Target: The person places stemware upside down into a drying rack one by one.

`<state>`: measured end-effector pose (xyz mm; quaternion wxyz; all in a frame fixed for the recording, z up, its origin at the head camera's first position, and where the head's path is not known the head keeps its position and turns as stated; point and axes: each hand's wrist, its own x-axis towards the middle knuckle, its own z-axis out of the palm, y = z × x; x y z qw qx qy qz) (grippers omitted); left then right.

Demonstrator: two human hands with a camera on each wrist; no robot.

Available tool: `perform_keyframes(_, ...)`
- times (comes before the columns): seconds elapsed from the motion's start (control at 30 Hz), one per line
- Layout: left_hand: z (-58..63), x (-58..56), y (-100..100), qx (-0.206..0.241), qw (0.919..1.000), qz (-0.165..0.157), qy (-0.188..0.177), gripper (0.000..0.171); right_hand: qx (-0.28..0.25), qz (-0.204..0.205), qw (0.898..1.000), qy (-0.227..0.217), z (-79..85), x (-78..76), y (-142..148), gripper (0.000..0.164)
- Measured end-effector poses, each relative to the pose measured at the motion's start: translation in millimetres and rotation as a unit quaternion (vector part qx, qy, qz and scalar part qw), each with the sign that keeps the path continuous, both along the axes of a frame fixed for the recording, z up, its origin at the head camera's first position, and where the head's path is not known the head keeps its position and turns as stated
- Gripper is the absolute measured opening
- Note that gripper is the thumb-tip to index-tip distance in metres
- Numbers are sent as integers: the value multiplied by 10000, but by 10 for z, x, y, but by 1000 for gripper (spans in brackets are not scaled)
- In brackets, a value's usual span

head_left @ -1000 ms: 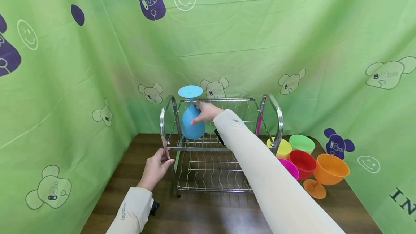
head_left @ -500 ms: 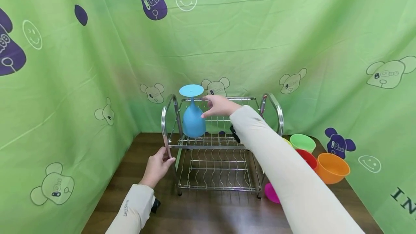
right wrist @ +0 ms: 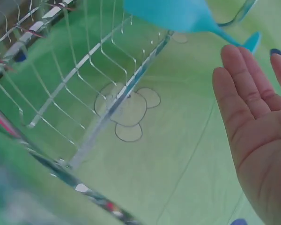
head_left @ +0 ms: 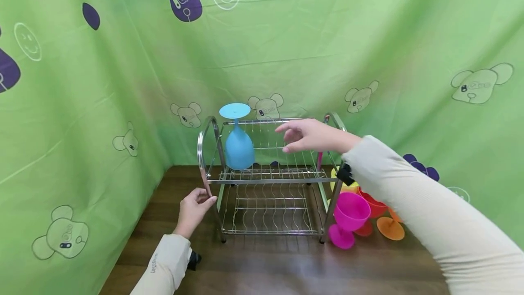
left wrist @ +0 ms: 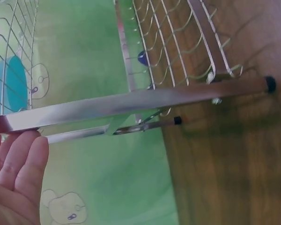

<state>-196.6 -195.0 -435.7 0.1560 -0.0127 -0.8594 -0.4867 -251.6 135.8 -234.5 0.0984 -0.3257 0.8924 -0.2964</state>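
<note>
A blue plastic goblet stands upside down on the upper tier at the left of a two-tier metal dish rack, its round foot uppermost. My left hand pinches the rack's left front post, thumb on one side and fingers on the other. Over the right part of the upper tier hovers my right hand, apart from the goblet and holding nothing. In the right wrist view its fingers are loosely extended, palm showing.
Right of the rack, several goblets stand upright on the wooden table: magenta, yellow, red and orange, partly hidden by the right sleeve. A green patterned curtain hangs behind and at the sides.
My right hand has let go of the blue goblet and moved right, away from it. The goblet stays on the upper tier. My left hand keeps its hold on the post.
</note>
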Motion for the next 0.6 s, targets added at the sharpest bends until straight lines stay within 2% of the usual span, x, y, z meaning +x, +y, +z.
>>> perform_keyframes(0.1, -18, 14, -20, 461, 9987, 72, -178, 17, -384, 67, 9991, -153, -59, 177, 193, 53)
perform_keyframes(0.17, -24, 30, -24, 592, 9980, 106, -216, 19, -640, 51, 9976, -240, -129, 293, 331, 51)
perform_keyframes(0.3, -43, 68, -2, 747, 9971, 153, -61, 24, -1065, -57, 9938, -304, -325, 471, 642, 49)
perform_keyframes(0.47, -66, 126, 50, 1317, 9905, 312, 246, 22, -1344, -441, 9893, -351, -637, 623, 1018, 49)
perform_keyframes(0.6, -68, 175, 92, 1415, 9893, 274, 224, 23, -1471, -958, 9841, -273, -947, 767, 1335, 47)
